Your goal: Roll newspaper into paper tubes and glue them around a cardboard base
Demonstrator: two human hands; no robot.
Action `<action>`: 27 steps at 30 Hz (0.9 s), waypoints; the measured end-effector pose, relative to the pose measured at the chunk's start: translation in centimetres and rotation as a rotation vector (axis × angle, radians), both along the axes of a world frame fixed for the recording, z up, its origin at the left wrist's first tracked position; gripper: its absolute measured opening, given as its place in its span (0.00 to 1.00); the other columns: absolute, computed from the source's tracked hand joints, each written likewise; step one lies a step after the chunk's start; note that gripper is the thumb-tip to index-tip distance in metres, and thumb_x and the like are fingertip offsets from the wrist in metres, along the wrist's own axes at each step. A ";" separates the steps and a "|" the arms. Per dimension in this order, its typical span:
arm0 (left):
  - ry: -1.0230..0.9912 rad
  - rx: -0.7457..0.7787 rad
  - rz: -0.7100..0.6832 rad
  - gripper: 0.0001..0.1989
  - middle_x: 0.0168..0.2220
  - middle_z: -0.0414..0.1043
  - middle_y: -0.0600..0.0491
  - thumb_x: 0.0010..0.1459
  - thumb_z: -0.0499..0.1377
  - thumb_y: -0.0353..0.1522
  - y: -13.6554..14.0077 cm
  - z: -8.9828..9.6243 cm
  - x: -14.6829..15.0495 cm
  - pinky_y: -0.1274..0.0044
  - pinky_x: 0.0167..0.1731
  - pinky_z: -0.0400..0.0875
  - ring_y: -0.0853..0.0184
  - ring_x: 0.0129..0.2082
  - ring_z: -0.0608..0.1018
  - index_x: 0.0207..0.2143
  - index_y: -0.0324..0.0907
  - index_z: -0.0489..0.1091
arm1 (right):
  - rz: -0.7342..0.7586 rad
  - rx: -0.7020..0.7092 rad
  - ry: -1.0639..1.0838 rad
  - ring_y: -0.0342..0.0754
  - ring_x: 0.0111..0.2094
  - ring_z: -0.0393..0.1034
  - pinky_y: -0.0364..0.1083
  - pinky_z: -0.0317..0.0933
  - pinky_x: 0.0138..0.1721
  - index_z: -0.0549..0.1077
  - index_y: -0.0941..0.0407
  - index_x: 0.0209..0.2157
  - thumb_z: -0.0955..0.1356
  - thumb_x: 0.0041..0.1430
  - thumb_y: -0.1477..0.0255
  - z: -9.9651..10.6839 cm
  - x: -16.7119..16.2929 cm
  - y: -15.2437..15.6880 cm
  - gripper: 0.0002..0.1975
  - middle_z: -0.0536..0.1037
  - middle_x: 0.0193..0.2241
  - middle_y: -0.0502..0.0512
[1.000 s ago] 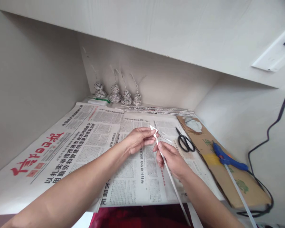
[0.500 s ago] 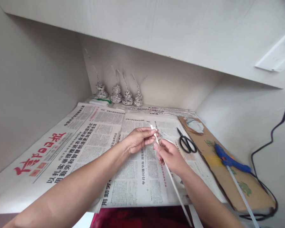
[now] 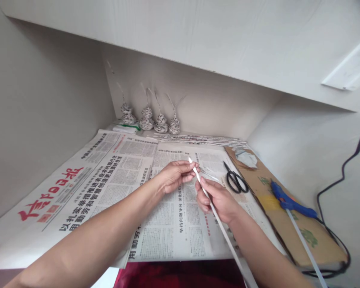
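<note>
A long, thin white paper tube runs slantwise over the newspaper, its far tip pointing up and away from me. My left hand pinches it close to that tip between thumb and fingers. Slightly lower down, my right hand has its thumb and curled fingers closed around the same tube. The tube's near end runs down past the table edge over my lap. Just right of my right hand lies a pair of black-handled scissors on the newspaper.
Several small gourd-shaped woven paper pieces stand along the back wall. A bundle of rolled paper sticks lies before them. At right, a blue glue gun rests on a cardboard sheet, its black cord trailing along the wall. A shelf overhangs.
The tube has turned, so its flat paper tip now looks narrower and more pointed. My right hand has moved slightly down and right, and its grip has shifted; my left hand stays nearly in place.
</note>
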State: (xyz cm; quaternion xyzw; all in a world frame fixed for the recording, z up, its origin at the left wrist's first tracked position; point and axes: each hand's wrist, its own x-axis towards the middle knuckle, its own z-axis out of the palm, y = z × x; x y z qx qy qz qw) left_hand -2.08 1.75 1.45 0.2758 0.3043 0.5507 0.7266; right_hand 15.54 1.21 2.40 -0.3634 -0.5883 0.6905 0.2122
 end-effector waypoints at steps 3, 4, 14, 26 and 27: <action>-0.003 0.002 0.039 0.08 0.33 0.75 0.46 0.51 0.63 0.26 0.1 0.0 0.0 0.88 0.24 0.73 0.76 0.25 0.76 0.35 0.31 0.75 | -0.165 0.407 -0.186 0.41 0.17 0.57 0.43 0.52 0.21 0.67 0.54 0.30 0.62 0.59 0.56 -0.4 -0.1 -0.4 0.15 0.62 0.16 0.45; -0.005 0.003 0.042 0.08 0.33 0.75 0.46 0.51 0.62 0.26 0.1 0.0 0.0 0.88 0.25 0.73 0.76 0.25 0.76 0.35 0.31 0.75 | -0.190 0.481 -0.215 0.41 0.18 0.56 0.43 0.52 0.22 0.67 0.54 0.30 0.63 0.59 0.57 -0.5 -0.2 -0.5 0.15 0.62 0.16 0.45; -0.057 0.024 0.066 0.06 0.28 0.73 0.50 0.53 0.61 0.25 0.3 0.1 -0.5 0.88 0.26 0.73 0.78 0.23 0.74 0.35 0.32 0.74 | 0.054 -0.135 0.129 0.39 0.14 0.50 0.40 0.46 0.16 0.61 0.53 0.29 0.60 0.61 0.55 0.2 -0.4 -0.3 0.16 0.53 0.14 0.41; -0.102 0.051 0.090 0.05 0.31 0.74 0.49 0.54 0.60 0.25 0.5 0.2 -0.9 0.89 0.23 0.72 0.79 0.22 0.74 0.35 0.32 0.73 | 0.155 -0.341 0.232 0.39 0.12 0.44 0.40 0.43 0.15 0.59 0.53 0.27 0.58 0.62 0.56 0.1 0.0 -0.6 0.16 0.48 0.12 0.40; -0.097 0.052 0.093 0.06 0.31 0.74 0.48 0.54 0.60 0.25 0.5 0.2 -0.9 0.89 0.23 0.73 0.78 0.22 0.74 0.36 0.32 0.73 | 0.111 -0.276 0.187 0.39 0.13 0.47 0.41 0.44 0.16 0.60 0.53 0.28 0.58 0.61 0.55 0.0 0.0 -0.6 0.16 0.51 0.13 0.41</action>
